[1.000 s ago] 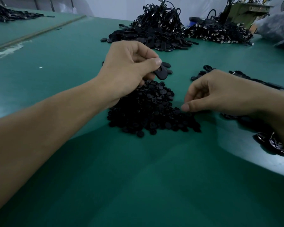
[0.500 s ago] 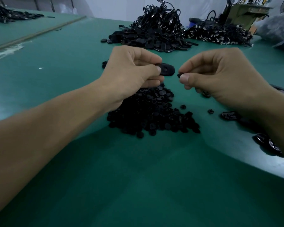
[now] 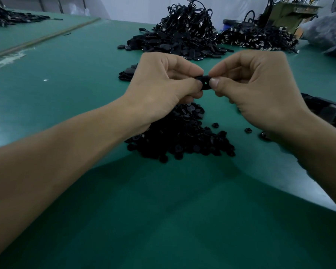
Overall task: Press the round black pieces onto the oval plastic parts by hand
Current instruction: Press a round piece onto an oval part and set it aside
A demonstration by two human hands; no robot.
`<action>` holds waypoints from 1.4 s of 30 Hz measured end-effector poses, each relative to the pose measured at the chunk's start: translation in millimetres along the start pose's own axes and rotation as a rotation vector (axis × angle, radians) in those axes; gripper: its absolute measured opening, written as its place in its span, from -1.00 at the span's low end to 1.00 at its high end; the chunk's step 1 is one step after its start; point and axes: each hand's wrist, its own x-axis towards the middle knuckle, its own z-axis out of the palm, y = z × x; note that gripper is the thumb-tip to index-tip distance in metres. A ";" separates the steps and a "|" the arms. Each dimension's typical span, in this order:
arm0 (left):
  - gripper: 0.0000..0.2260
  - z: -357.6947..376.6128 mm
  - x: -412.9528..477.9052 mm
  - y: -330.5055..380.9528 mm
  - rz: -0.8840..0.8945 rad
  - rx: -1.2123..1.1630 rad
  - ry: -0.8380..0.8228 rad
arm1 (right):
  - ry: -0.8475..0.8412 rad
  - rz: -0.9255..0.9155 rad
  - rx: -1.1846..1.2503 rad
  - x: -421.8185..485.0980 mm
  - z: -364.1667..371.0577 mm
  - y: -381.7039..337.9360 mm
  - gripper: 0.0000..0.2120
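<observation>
Moved since earlier: R hand (image 3: 260,90) has closed in from 3 o'clock. The gap to L hand (image 3: 163,90) is gone and both sets of fingertips now meet.
L hand: grips one end of the oval plastic part (image 3: 204,82) btwn thumb and curled fingers.
R hand: pinches the other end, thumb tip pressed to it. The round black piece it should carry is hidden under the fingertips.
Oval part: held in mid-air at centre of view, above the green table (image 3: 66,84), a small hole facing the camera.
Supply: pile of round black pieces (image 3: 182,133) at 6 o'clock of the hands; strays (image 3: 247,130) at 4 o'clock.
Far heaps: black parts w/ cords (image 3: 182,35) at 12 o'clock, more at 1 o'clock.
Progress: prob. mid-press on one part; can't tell if seated. Big pile left, so lots still to do.
</observation>
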 end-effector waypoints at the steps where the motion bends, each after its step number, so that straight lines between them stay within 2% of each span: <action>1: -0.88 0.3 -0.1 0.1 0.007 0.005 0.000 | 0.008 -0.001 -0.005 0.2 -0.5 -0.3 -0.87; 12: -0.84 0.7 -0.8 0.9 0.104 0.152 -0.021 | 0.009 -0.025 -0.137 -1.6 -0.8 -5.5 -0.70; 18: -0.82 1.1 0.4 0.1 0.161 0.269 -0.009 | 0.081 -0.027 -0.240 -3.1 5.2 -8.4 -0.65; 23: -0.83 5.1 -1.8 -1.2 0.226 0.373 0.027 | 0.102 0.003 -0.148 -4.7 8.3 -7.7 -0.63; 29: -0.83 1.8 1.1 -4.2 0.257 0.474 0.097 | 0.044 -0.013 -0.011 -6.2 12.6 -9.7 -0.64; 35: -0.82 -1.6 4.2 -8.3 0.219 0.461 0.070 | -0.025 -0.012 -0.005 -4.1 9.3 -7.3 -0.75; 39: -0.82 -1.5 4.3 -6.8 0.183 0.327 -0.002 | -0.002 -0.016 -0.103 -1.2 6.0 0.0 -0.81; 42: -0.80 -2.8 4.4 -5.9 0.152 0.248 -0.045 | -0.082 0.037 -0.052 0.5 4.8 5.3 -0.88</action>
